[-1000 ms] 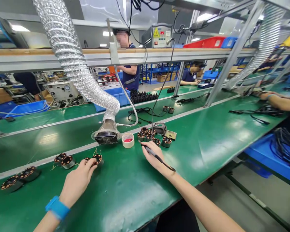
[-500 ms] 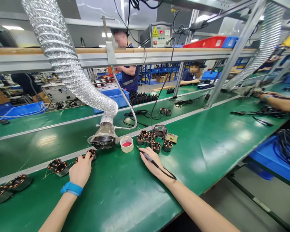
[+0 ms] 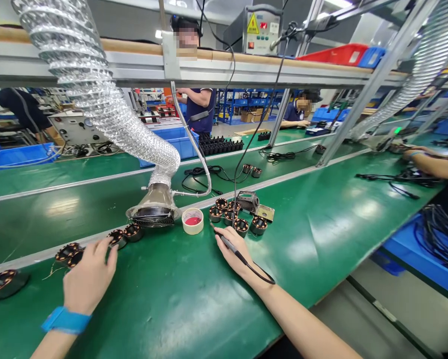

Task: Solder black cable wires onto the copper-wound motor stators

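Note:
My right hand (image 3: 239, 255) rests on the green bench, closed around a slim soldering iron (image 3: 229, 244) with its tip pointing left. A cluster of copper-wound motor stators (image 3: 230, 217) lies just beyond that hand. My left hand (image 3: 87, 281), wearing a blue wristband (image 3: 67, 320), hovers over the left side with thumb and fingers apart. Under its fingertips is a partly covered stator (image 3: 75, 259), beside another stator (image 3: 67, 251). Two more, a near stator (image 3: 117, 238) and a farther stator (image 3: 133, 232), sit to the right of that hand.
A fume extraction hood (image 3: 152, 209) on a foil duct (image 3: 126, 124) hangs at bench level. Right of it stands a tape roll (image 3: 193, 221) with red inside. A soldering iron holder (image 3: 248, 201) is behind the stators. A co-worker's arm (image 3: 433, 162) reaches in at right.
My left hand has let go of the stator near the hood and moved left toward the other stators. The view has shifted slightly. My right hand keeps its hold on the soldering iron.

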`<state>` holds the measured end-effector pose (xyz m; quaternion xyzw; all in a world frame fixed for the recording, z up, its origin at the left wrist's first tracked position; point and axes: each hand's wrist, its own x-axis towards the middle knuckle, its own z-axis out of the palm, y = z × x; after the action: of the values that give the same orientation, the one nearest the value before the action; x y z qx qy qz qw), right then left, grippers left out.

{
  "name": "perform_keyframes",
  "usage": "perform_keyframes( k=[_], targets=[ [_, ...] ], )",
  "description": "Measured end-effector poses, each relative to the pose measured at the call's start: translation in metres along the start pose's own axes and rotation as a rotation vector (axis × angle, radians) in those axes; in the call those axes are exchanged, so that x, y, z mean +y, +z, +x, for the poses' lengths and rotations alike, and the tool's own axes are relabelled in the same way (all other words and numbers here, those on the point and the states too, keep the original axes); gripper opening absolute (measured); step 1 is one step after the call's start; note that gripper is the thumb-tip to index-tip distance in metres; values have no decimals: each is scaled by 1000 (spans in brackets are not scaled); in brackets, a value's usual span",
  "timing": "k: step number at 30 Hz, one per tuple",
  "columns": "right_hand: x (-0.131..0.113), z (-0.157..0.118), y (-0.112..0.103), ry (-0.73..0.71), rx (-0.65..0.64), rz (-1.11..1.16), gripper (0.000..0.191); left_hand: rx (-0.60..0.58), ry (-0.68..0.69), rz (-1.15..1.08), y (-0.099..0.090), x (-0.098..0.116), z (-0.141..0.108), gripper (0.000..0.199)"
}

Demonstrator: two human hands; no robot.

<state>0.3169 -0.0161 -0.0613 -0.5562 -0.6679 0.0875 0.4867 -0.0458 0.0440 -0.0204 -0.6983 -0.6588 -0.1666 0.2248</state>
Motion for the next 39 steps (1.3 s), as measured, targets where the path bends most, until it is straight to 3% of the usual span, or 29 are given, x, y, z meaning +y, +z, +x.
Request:
perform_keyframes(
  k=[5,11,15,22,39],
  targets=[
    [-1,1,0,17,3,-15,25,183,-107,-60,1,-49,-15,31],
    [3,2,2,21,-11,-54,25,101,-77,112,18,-82,-6,37],
    [3,3,3,16,-18,-70,26,24,-80,56,26,-87,-5,44],
    [1,4,4,13,-8,-93,25,-100,-223,-70,24,-85,-9,48],
    [2,9,8,103,137,-47,25,-145,-271,-131,25,-87,-10,53]
  ],
)
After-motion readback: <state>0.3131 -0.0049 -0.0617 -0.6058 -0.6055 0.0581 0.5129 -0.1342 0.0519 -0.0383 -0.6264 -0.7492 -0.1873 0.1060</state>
